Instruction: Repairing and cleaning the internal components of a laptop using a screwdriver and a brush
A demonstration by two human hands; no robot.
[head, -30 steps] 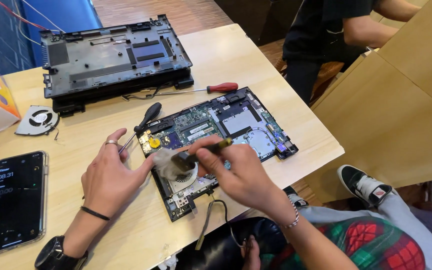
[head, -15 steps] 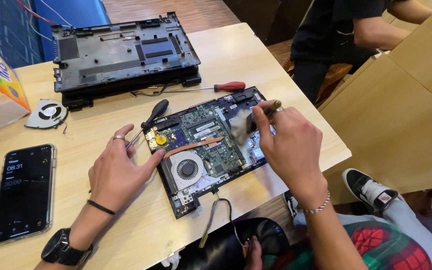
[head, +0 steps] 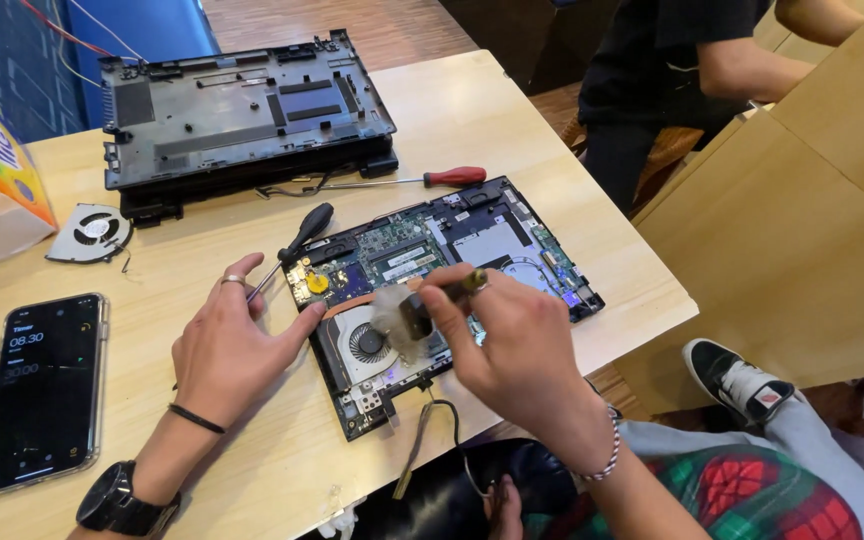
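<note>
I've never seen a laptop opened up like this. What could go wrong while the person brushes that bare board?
Possible risks:
1. The brush in the right hand sweeps over the cooling fan; its bristles might snag the blades or small parts.
2. The motherboard overhangs the table edge; a push could tip it off, though the left hand steadies it.
3. The black screwdriver rests against the board and might scratch it.

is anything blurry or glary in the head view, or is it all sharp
Head view: mostly sharp and evenly lit; only the brush in the right hand is motion-smeared over the laptop board; the left hand is crisp; soft shadows, mild wide-angle stretch at the table edges.
</note>
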